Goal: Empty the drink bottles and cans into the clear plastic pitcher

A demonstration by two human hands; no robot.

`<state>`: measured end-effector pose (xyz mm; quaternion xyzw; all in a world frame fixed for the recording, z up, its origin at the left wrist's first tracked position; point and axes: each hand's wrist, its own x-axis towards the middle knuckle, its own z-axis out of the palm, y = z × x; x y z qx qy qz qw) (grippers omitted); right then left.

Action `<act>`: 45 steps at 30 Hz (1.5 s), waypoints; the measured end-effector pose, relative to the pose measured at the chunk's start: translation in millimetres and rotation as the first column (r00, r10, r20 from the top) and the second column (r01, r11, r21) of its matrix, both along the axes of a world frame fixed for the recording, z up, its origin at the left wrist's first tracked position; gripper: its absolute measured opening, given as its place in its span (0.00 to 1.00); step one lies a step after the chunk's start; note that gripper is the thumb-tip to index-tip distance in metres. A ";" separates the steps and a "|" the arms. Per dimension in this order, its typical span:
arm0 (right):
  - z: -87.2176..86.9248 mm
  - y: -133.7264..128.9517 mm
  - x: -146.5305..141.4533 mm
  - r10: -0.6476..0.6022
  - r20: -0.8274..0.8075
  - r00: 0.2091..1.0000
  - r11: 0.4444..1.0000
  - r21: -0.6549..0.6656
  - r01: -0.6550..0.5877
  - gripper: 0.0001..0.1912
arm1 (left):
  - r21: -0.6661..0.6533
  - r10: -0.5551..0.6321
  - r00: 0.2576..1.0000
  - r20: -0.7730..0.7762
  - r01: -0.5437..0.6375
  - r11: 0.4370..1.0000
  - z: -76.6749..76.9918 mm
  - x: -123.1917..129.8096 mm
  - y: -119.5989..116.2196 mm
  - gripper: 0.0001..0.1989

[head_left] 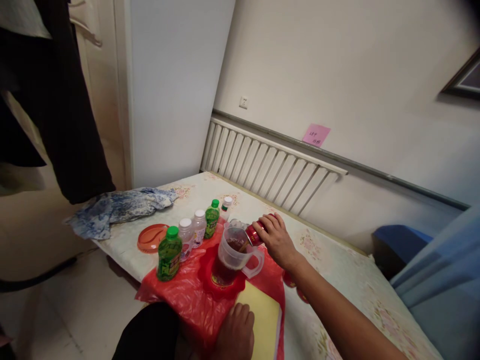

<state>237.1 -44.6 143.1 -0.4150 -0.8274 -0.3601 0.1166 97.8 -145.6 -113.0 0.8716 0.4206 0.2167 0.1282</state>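
My right hand (276,240) is wrapped round a red drink can (258,232), tilted with its mouth over the rim of a clear plastic pitcher (229,255). Brown liquid runs from the can into the pitcher, where dark liquid stands in the lower part. Under the pitcher lies a red scalloped dish (240,283). My left hand (237,327) rests at the left side of a yellow notebook (264,320), with fingers curled in and nothing visible in them. A red plastic sheet (187,305) spreads beneath these things.
Left of the pitcher stand green-capped bottles (169,254), white-capped clear bottles (185,237) and an orange-red lid (150,237). More red cans (302,295) show partly behind my right forearm. A blue-white cloth (127,207) hangs over the table's (337,265) left edge; a radiator (262,162) lines the wall.
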 end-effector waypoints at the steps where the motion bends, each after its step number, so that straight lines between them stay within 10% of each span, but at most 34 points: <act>1: -0.1 0.0 -0.1 0.002 -0.001 1.000 1.000 -0.001 -0.002 0.20 | -0.008 0.002 1.000 0.002 -0.002 1.000 0.3 0.1 -0.2 0.13; 45: -2.3 0.1 -3.3 0.012 -0.023 1.000 1.000 -0.008 -0.012 0.19 | 0.013 0.001 0.999 0.035 -0.002 1.000 5.9 -1.2 -2.0 0.13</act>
